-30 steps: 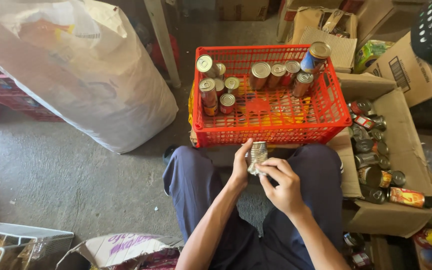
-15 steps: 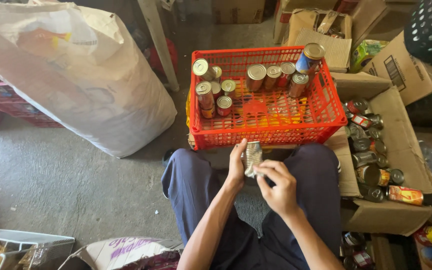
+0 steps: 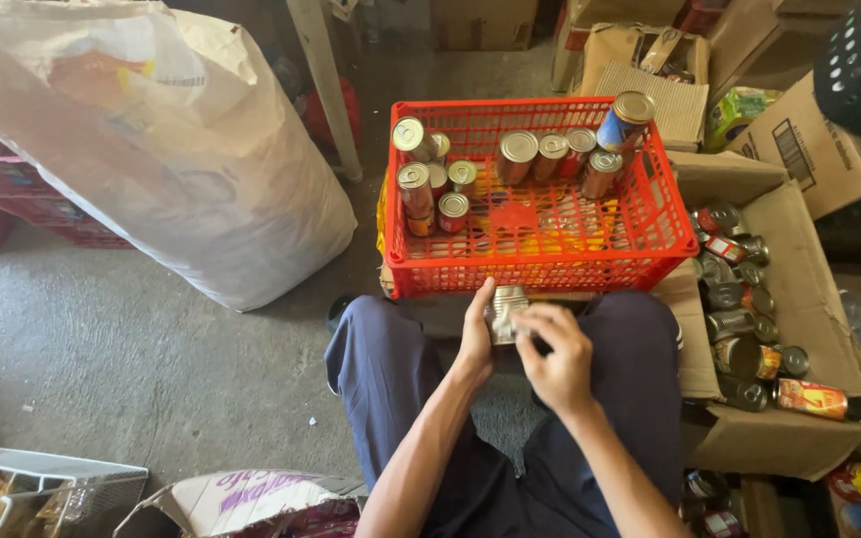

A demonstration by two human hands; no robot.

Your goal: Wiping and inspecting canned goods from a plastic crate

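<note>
I sit with a bare silver tin can (image 3: 506,311) held between both hands over my lap. My left hand (image 3: 476,334) grips its left side. My right hand (image 3: 554,354) covers its right side, fingers curled against it. Just beyond my knees stands a red plastic crate (image 3: 540,257) holding several tin cans (image 3: 518,154), some upright, some leaning, grouped along its far and left sides.
A cardboard box (image 3: 789,329) at my right holds several labelled cans (image 3: 739,309). A big white sack (image 3: 151,139) lies at the left. More cardboard boxes (image 3: 650,60) stand behind the crate. A wire tray (image 3: 42,488) and a bag (image 3: 251,503) sit at the lower left.
The can and both hands stay over my lap; my right hand has shifted slightly across the can. The view has tilted a little.
</note>
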